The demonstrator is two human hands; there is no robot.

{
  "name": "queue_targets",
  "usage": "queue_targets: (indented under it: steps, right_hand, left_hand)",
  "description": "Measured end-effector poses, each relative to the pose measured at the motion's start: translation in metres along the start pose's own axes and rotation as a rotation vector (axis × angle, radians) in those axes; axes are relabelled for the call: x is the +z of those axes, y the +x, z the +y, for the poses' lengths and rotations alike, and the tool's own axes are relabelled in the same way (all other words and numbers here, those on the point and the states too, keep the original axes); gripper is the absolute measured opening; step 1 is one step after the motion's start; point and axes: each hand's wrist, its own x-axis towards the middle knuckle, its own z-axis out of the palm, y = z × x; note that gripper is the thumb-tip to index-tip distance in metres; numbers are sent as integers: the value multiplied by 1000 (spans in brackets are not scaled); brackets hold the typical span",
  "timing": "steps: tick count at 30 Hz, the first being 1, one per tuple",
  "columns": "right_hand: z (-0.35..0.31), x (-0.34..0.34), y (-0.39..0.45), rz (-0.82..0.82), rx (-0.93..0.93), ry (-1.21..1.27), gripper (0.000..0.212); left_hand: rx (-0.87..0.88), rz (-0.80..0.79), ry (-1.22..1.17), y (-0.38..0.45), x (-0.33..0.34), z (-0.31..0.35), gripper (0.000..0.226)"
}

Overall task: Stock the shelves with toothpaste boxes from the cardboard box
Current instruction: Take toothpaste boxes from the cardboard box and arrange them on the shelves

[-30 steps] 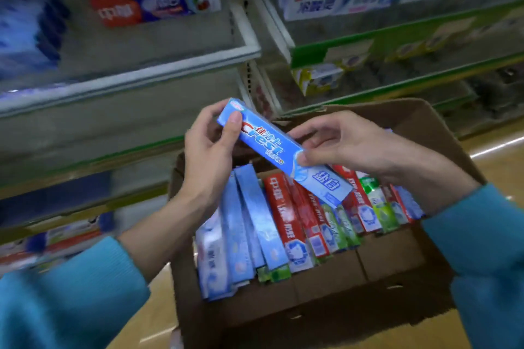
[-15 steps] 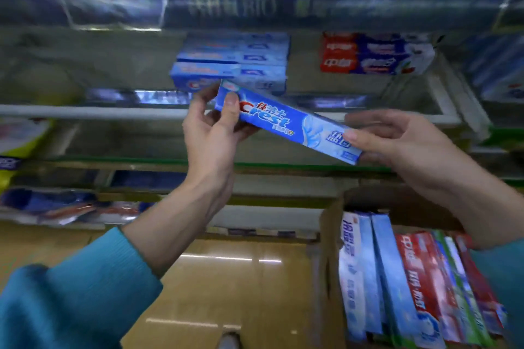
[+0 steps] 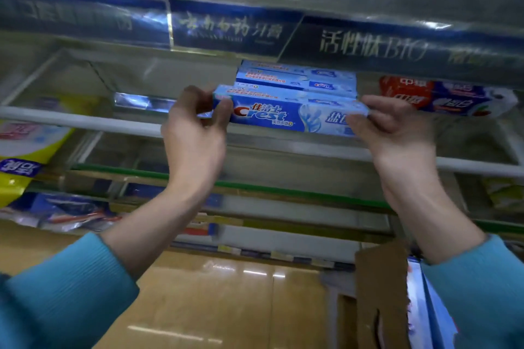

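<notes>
Since a moment ago you have lifted the Crest box [image 3: 289, 116] up and away from you, and it now sits level at the front lip of the shelf [image 3: 85, 122], where before it slanted in the air below that rail. Your left hand [image 3: 195, 136] pinches the left end of the box, thumb on the front face and fingers curled behind it. Your right hand [image 3: 391, 127] pinches the right end the same way, with its fingertips covering the last of the print. The box lies lengthwise, left to right, logo facing you, just in front of a stack of matching blue boxes [image 3: 297, 79] that sits farther back on the same shelf. Whether the held box already rests on the shelf board or hangs just above it, you cannot tell from this angle. To the right of the stack, well apart from your right hand, lies a red and blue toothpaste box [image 3: 442, 96]. At far left a yellow package [image 3: 25, 150] sits on a lower level. Near you at bottom right, the cardboard box [image 3: 380, 292] shows one brown flap, with blue packs [image 3: 419, 306] standing inside it beside your right sleeve [image 3: 482, 292].
</notes>
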Motion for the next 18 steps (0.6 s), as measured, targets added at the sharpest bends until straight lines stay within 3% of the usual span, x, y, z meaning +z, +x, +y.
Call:
queue_targets:
  steps: [7, 18]
  right_hand:
    - [12, 9, 5, 55, -22, -178, 33]
    - [22, 7, 5, 61, 6, -260, 27]
  left_hand:
    - [89, -86, 149, 6, 1, -13, 28]
    - [93, -159, 178, 5, 7, -16, 23]
